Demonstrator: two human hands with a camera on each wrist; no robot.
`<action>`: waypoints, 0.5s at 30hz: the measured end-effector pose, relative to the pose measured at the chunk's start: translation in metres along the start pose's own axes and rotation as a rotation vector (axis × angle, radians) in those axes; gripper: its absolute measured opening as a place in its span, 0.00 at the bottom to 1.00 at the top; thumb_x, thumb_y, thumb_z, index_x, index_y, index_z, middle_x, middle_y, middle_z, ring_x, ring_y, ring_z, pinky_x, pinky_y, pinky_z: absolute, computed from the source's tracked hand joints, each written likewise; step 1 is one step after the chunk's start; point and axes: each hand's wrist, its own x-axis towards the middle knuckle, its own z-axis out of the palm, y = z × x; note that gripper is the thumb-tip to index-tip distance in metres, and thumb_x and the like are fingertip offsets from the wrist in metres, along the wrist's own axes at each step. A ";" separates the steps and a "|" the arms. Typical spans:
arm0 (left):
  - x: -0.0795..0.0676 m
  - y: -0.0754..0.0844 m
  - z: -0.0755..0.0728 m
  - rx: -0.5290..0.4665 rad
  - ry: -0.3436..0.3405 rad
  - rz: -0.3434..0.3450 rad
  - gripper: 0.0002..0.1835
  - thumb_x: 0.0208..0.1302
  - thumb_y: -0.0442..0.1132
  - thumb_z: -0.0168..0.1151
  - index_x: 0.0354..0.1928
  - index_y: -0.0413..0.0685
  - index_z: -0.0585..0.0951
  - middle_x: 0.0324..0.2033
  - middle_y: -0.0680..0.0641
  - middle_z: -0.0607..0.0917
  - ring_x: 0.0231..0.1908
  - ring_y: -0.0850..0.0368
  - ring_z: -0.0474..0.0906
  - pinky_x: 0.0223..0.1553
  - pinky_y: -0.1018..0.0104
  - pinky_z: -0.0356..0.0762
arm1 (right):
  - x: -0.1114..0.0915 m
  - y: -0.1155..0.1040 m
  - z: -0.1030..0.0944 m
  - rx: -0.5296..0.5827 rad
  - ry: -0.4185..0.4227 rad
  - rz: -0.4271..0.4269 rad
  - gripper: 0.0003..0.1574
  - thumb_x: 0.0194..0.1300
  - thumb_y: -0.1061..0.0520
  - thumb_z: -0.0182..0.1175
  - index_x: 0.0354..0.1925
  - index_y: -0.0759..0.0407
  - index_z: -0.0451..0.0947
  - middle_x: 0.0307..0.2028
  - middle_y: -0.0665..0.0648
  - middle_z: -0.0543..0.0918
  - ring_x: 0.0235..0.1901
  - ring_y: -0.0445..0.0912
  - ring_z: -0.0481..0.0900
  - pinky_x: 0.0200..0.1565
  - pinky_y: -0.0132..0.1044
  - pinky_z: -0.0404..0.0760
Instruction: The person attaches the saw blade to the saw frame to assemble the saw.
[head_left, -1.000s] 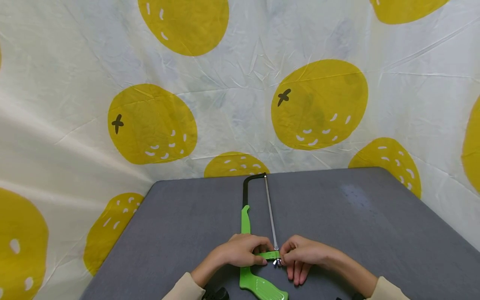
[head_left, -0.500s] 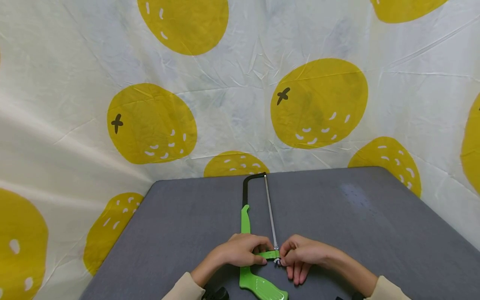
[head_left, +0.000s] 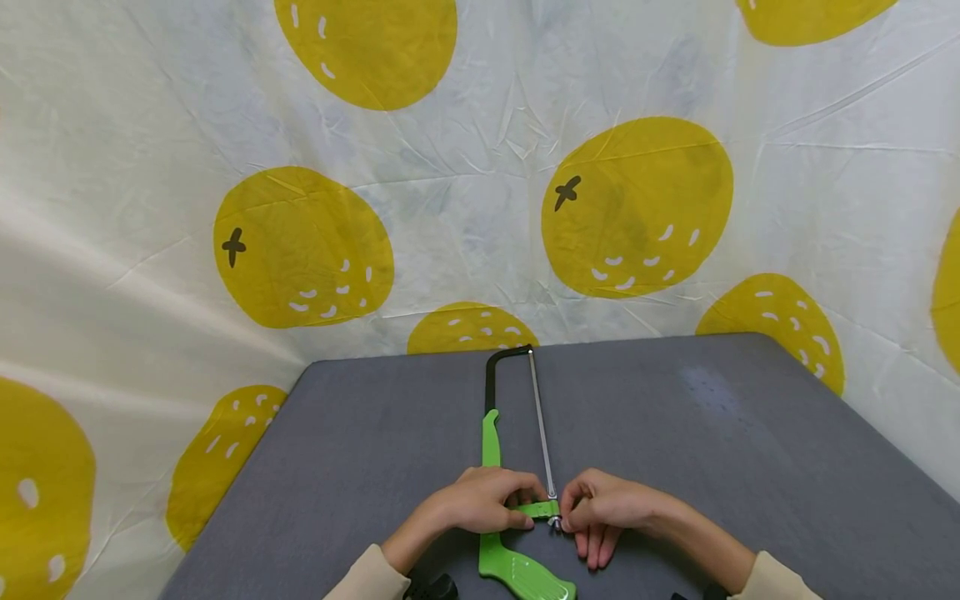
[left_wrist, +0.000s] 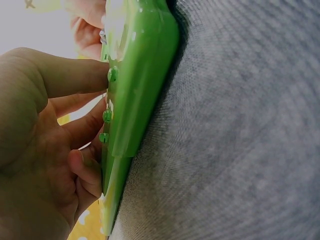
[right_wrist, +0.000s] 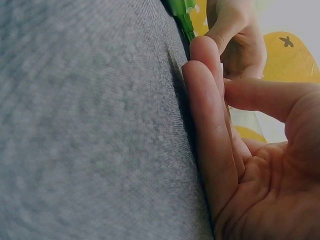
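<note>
A hacksaw lies flat on the grey table, its green handle toward me and its black front bow pointing away. The thin silver blade runs along its right side. My left hand lies across the green frame and grips it by the short crosspiece; the left wrist view shows the thumb against the green frame. A small metal wing nut sits at the blade's near end. My right hand pinches it between thumb and index finger, the other fingers resting on the table.
The grey cloth-covered table reaches back to a white curtain printed with yellow fruit, which also hangs at both sides. A pale patch marks the cloth at the back right. Dark wrist gear shows at the bottom edge.
The wing nut has turned a little at my right fingertips, its wings standing at a different angle. Both hands and the hacksaw stay in the same place.
</note>
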 end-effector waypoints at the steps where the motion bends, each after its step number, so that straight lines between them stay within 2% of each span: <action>1: 0.000 0.000 0.000 0.000 0.000 0.001 0.12 0.69 0.47 0.69 0.52 0.71 0.84 0.34 0.68 0.82 0.32 0.76 0.75 0.37 0.74 0.71 | 0.000 0.000 0.000 0.001 0.000 -0.003 0.05 0.66 0.63 0.60 0.36 0.66 0.79 0.21 0.56 0.85 0.18 0.42 0.86 0.21 0.33 0.83; 15: 0.000 0.000 -0.001 -0.011 0.000 0.000 0.12 0.69 0.47 0.68 0.52 0.70 0.84 0.34 0.67 0.82 0.31 0.75 0.75 0.36 0.74 0.72 | 0.000 -0.003 -0.001 0.000 -0.008 0.000 0.08 0.69 0.61 0.60 0.37 0.67 0.79 0.21 0.54 0.85 0.17 0.40 0.85 0.20 0.33 0.83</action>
